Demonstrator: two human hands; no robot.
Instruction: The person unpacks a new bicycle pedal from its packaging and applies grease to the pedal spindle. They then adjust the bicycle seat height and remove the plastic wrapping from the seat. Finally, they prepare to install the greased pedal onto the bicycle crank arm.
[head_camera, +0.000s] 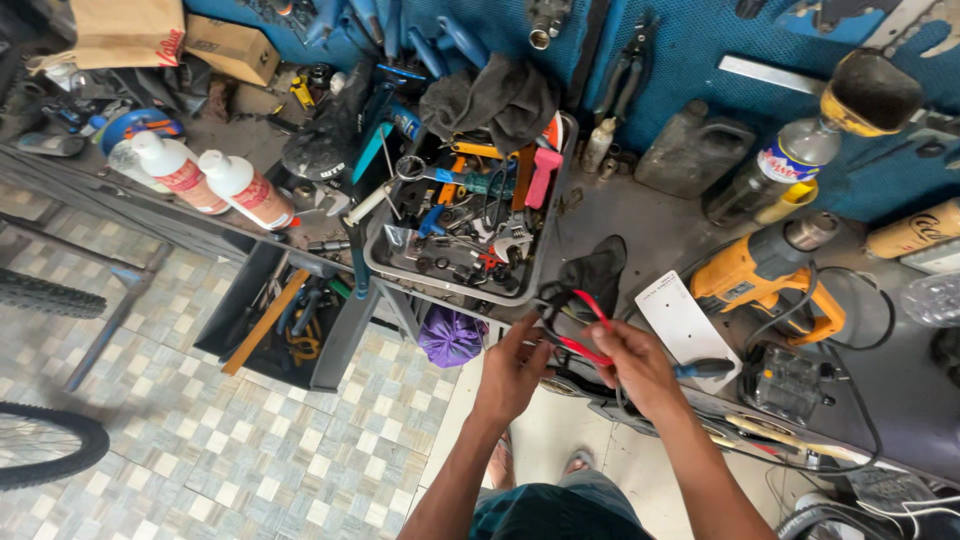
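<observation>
My left hand (516, 368) and my right hand (632, 362) meet at the front edge of a grey workbench (640, 215). Both grip a red-handled tool (588, 328) with black cable looped around it. The red handles stick up between my fingers, and what the tool's far end is doing stays hidden by my hands. Just beyond them lies a black cloth (598, 268). A white flat plate (686, 322) rests to the right of my right hand, with a blue-handled tool (706, 368) beside it.
A grey tray (392, 272) full of wrenches and small tools sits left of my hands. An orange power drill (770, 275) with its black cord lies right. Two white bottles (210, 180) stand far left. A tool drawer (280, 320) hangs open below. Bicycle tyres (45, 440) edge the tiled floor.
</observation>
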